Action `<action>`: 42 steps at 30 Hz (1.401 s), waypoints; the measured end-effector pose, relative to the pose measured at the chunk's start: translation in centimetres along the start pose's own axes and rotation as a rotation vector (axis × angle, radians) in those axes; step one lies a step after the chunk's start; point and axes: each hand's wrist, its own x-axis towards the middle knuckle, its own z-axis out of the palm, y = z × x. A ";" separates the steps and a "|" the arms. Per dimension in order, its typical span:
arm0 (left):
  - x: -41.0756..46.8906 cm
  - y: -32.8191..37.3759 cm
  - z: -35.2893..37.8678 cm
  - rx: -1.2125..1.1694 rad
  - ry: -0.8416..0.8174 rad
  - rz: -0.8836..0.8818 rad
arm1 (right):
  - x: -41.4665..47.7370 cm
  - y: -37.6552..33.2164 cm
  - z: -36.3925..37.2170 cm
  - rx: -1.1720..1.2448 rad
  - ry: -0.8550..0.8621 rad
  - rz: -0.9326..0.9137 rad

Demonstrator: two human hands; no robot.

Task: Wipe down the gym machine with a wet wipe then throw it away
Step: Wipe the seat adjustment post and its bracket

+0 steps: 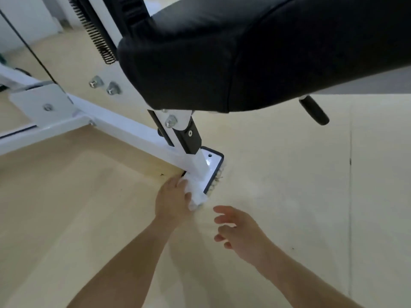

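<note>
A: White wet wipe, head view: why so low?
B: The left hand, fingers curled round it, presses it on the gym machine's foot plate, below the black seat pad.
A: The right hand?
B: Fingers loosely spread, empty; probably balancing.

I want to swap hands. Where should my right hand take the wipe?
Pinch the bunched end of the wipe that pokes out past the left hand, coming from the right, where the right hand hovers; the left hand covers the rest.
</note>
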 end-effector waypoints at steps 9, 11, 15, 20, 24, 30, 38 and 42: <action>0.0 3.6 3.1 0.273 -0.258 -0.087 | -1.7 6.6 -0.5 -0.016 -0.006 0.103; -0.5 3.6 3.1 0.299 -0.264 -0.059 | -0.9 6.5 -0.3 -0.013 0.001 0.086; -2.7 1.3 2.0 0.353 -0.294 0.105 | 1.5 5.8 0.9 -0.036 -0.005 0.068; -1.3 -0.8 -0.2 0.251 -0.410 -0.015 | 3.2 3.6 2.8 -0.678 -0.141 -0.205; -0.8 -1.3 -0.2 -0.077 -0.402 -0.082 | 6.1 2.2 4.3 -0.976 -0.089 -0.361; -6.0 -1.0 -5.1 -0.072 -0.352 0.039 | 10.9 1.8 5.7 -1.384 -0.163 -0.415; -8.1 -3.5 -11.4 0.317 -0.638 0.179 | 13.6 1.7 6.3 -1.447 0.002 -0.464; -5.0 -1.4 -9.1 0.333 -0.538 0.263 | 13.0 3.2 4.2 -1.519 -0.043 -0.543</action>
